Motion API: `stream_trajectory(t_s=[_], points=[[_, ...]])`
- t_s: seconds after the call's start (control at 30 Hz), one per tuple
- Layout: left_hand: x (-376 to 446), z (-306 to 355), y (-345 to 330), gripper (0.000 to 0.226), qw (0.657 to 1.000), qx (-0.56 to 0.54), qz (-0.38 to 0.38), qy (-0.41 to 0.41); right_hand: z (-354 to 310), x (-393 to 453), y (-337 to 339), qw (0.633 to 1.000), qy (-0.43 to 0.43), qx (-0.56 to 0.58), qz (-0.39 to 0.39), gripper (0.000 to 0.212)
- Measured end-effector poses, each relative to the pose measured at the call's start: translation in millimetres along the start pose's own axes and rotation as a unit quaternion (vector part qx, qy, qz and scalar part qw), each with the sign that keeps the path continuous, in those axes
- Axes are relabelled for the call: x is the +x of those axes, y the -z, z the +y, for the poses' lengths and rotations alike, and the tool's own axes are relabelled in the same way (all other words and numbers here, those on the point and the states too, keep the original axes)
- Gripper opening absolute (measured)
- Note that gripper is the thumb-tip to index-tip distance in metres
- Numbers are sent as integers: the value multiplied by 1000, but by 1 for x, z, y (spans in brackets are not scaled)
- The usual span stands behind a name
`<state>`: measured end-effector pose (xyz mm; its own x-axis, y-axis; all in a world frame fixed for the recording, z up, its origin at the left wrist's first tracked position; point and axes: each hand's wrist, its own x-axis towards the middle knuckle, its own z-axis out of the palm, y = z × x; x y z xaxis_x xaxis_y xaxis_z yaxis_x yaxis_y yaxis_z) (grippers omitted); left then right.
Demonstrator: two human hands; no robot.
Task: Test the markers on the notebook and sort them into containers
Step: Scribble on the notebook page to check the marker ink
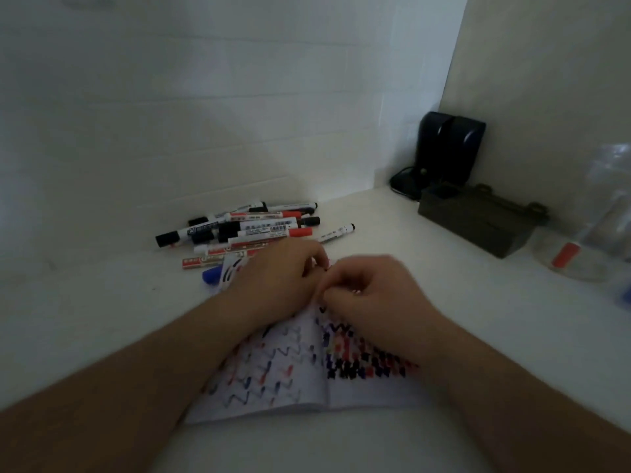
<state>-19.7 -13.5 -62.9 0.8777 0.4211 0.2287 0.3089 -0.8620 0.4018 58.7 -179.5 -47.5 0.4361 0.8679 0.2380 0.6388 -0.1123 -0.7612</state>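
open notebook lies flat on white table, pages covered in red, blue and black zigzag marks. left hand and right hand meet above its far edge, fingers curled; what they hold is blurred. marker pile just beyond. dark box at right.

Two hands, one notebook, marker pile uncountable.

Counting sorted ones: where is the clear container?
In the head view, the clear container sits far right on the table, beside the dark box, with a red-capped marker inside.
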Motion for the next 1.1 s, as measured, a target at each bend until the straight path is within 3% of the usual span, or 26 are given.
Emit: stream_trajectory(t_s=[0.07, 0.17, 0.27, 0.33, 0.4, 0.47, 0.6, 0.67, 0.73, 0.8, 0.83, 0.9, 0.97, 1.0, 1.1], points=[[-6, -3, -4, 7, 1000, 8, 8, -27, 5, 12, 16, 996, -40, 31, 73, 18], [-6, -4, -5, 11, 999, -3, 5, -40, 19, 53, 23, 987, -47, -60, 140, 22], [-6, -3, -5, 14, 999, -13, 6, -50, 40, 99, 17, 969, -40, -241, 36, 35], [-8, -3, -4, 13, 998, -37, 21, -47, 44, 115, 9, 923, -67, -376, -46, 36], [-8, -4, -5, 7, 997, -35, 54, -49, 42, 122, 5, 890, -86, -444, -67, 31], [-8, -6, -8, 11, 995, -21, 82, -45, 38, 119, 9, 874, -60, -481, -42, 25], [-7, -9, -15, 39, 985, 12, 164, -44, 28, 84, 32, 822, 88, -560, 41, 26], [-7, -7, -14, 42, 979, 68, 168, -88, 25, 62, 43, 835, 156, -524, 60, 26], [-5, -2, -11, 37, 966, 120, 164, -158, 27, 44, 48, 888, 158, -429, 39, 29], [-4, 3, -11, 36, 950, 124, 163, -234, 26, 28, 47, 973, 71, -205, 76, 25], [-5, 7, -13, 35, 944, 108, 161, -268, 27, 20, 46, 990, 26, -72, 119, 20], [-7, 15, -15, 32, 943, 62, 143, -293, 27, 3, 43, 973, -40, 170, 154, 24], [-11, 24, -14, 27, 956, 11, 98, -276, 26, -10, 34, 925, -89, 359, 90, 25], [-13, 27, -13, 26, 959, -14, 74, -272, 24, -12, 29, 910, -93, 399, 58, 27], [-19, 35, -11, 27, 962, -61, 19, -264, 24, -14, 18, 934, -73, 345, 51, 28]])
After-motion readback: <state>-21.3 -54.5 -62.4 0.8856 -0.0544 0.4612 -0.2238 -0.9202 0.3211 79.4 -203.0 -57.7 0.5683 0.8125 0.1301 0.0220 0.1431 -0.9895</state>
